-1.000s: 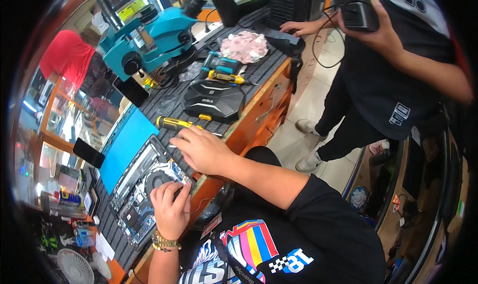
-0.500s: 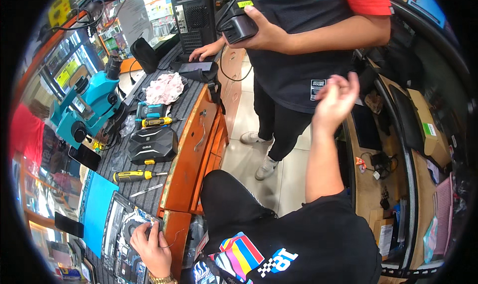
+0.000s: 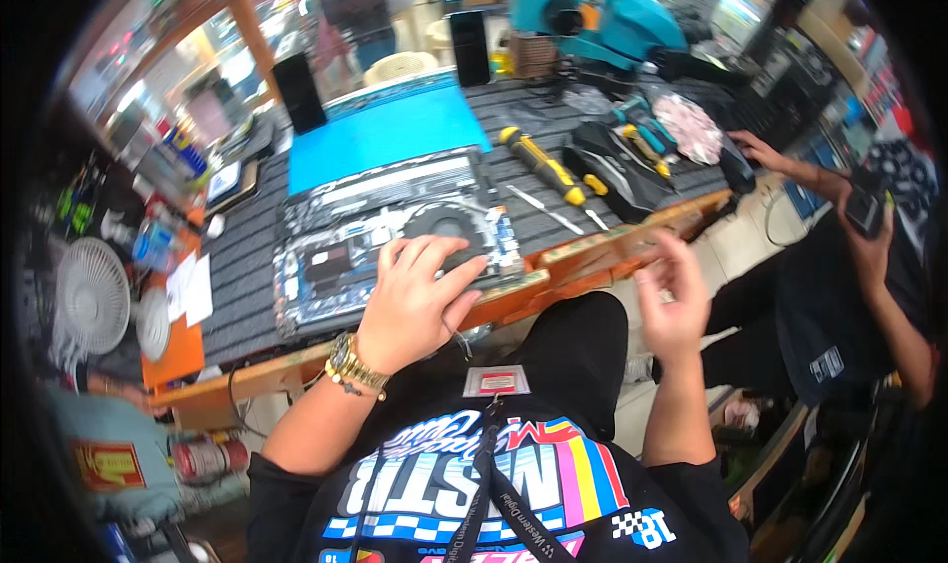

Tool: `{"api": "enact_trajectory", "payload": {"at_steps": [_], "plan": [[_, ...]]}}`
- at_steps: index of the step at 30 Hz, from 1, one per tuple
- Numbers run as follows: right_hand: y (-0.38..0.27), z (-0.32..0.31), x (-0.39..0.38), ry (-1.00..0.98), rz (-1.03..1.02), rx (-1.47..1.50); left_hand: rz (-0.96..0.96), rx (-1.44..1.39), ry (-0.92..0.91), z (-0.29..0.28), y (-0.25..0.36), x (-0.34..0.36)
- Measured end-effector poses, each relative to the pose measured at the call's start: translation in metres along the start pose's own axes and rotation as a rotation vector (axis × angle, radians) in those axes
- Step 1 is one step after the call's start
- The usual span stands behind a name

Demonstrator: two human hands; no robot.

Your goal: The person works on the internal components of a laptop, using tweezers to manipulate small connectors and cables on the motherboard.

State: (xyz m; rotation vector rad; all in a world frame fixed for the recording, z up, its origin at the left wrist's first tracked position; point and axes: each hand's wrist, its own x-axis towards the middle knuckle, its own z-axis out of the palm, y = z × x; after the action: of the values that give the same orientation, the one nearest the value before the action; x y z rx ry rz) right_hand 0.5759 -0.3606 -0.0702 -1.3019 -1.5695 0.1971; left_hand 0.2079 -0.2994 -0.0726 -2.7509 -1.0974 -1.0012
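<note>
At bench edge: left hand on opened laptop; right hand airborne.

right hand: motion-blurred | opened laptop: near edge hidden under left hand | co-worker's body: cut off at right rim

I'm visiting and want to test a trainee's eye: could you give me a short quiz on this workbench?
1. True or false: the left hand rests on the opened laptop.
2. What does the right hand hold? A) a screwdriver B) nothing C) a phone
3. Fill in: the yellow-and-black screwdriver lies on the ribbed ____ mat.

Key: 1 true; 2 B, it is raised in front of the bench edge, fingers spread; 3 black.
</note>
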Motion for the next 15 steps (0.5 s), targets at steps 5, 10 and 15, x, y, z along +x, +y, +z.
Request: {"api": "enact_trajectory", "payload": {"at_steps": [5,10,15], "plan": [[-0.007,0.072,0.013,-0.272,-0.071,0.162,-0.062,0.008,0.029,-0.018,-0.006,0.002],[-0.012,0.088,0.015,-0.317,-0.039,0.136,-0.067,0.011,0.018,-0.026,-0.021,0.008],[-0.008,0.095,0.017,-0.366,-0.121,-0.001,-0.023,-0.067,-0.034,-0.027,-0.037,0.026]]}}
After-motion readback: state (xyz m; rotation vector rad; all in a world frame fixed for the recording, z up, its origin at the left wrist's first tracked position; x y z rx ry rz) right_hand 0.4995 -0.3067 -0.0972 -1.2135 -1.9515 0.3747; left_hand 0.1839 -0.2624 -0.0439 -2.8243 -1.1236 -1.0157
